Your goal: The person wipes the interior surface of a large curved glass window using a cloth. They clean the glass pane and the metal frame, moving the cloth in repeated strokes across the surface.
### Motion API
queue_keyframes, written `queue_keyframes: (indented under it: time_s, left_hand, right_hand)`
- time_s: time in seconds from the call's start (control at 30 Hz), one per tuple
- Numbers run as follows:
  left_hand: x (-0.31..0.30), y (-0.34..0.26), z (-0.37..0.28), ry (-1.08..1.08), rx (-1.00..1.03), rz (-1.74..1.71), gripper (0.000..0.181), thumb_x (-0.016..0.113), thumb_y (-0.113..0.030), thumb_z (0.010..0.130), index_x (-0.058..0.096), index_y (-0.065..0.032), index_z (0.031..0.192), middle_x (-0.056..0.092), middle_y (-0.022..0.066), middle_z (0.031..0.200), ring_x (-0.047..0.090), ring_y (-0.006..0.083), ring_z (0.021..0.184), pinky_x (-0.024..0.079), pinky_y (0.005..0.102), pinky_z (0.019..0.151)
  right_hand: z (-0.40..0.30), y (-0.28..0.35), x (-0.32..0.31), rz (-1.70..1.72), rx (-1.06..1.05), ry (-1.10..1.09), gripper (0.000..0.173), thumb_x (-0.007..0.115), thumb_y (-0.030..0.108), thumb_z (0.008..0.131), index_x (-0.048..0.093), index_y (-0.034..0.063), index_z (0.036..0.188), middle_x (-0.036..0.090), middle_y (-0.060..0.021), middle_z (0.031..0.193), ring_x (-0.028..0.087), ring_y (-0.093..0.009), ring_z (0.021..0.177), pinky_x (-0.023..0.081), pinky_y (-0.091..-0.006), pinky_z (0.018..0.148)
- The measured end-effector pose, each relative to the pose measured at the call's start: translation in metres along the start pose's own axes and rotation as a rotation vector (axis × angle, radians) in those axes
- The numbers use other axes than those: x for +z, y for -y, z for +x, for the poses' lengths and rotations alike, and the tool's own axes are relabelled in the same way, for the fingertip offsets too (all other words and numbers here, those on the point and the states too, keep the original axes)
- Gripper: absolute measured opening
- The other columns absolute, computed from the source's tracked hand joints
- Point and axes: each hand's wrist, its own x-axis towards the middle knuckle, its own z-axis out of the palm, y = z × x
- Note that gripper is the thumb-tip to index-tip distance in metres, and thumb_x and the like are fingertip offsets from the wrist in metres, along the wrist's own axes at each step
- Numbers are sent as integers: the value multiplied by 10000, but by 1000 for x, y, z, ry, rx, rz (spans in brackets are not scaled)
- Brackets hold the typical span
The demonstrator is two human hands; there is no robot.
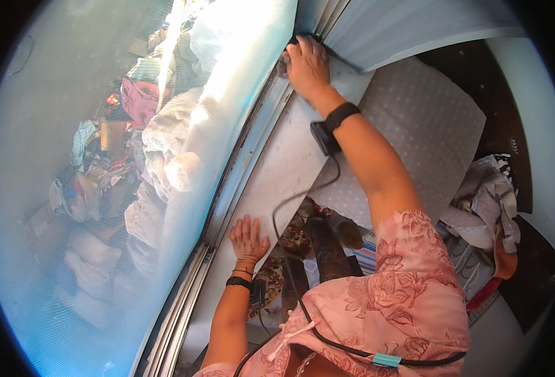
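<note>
My left hand (248,239) rests palm down on the white windowsill (277,165), fingers spread and nothing in it. Farther up, my right hand (309,68) reaches into the far corner of the window, its fingers bent down over the end of the metal sliding track (258,141). A small grey-brown patch (283,63), perhaps a cloth or dirt, shows beside its thumb; what lies under the fingers is hidden. Dark grime lines the track. Beyond it stretches a bluish mesh screen (178,226). Both wrists wear black straps with small boxes, and a cable runs from each.
A dotted pale cover (409,127) lies right of the sill. Crumpled fabric items (485,202) sit at the far right. Below the sill are patterned cloth and striped things (364,254). Behind the mesh, bags and rubbish (169,141) are heaped. A black cable (275,212) crosses the sill.
</note>
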Motion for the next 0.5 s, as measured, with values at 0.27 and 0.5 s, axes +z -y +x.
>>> queue_keyframes:
  time_s: [0.27, 0.5]
  left_hand:
    - [0, -1, 1, -22, -21, 27, 579, 542, -350, 697, 441, -110, 1215, 372, 117, 1294, 332, 312, 1174, 267, 454, 955]
    - [3, 0, -4, 13, -44, -18, 566, 527, -357, 718, 442, -89, 1209, 365, 141, 1295, 329, 330, 1178, 278, 465, 948]
  right_hand:
    - [-20, 49, -48, 17, -177, 290, 53, 551, 129, 728, 600, 121, 709, 582, -51, 757, 575, -246, 781, 463, -354, 725]
    - [5, 12, -27, 114, 123, -300, 177, 602, 150, 722, 549, 89, 879, 511, -91, 960, 469, -298, 932, 390, -383, 808]
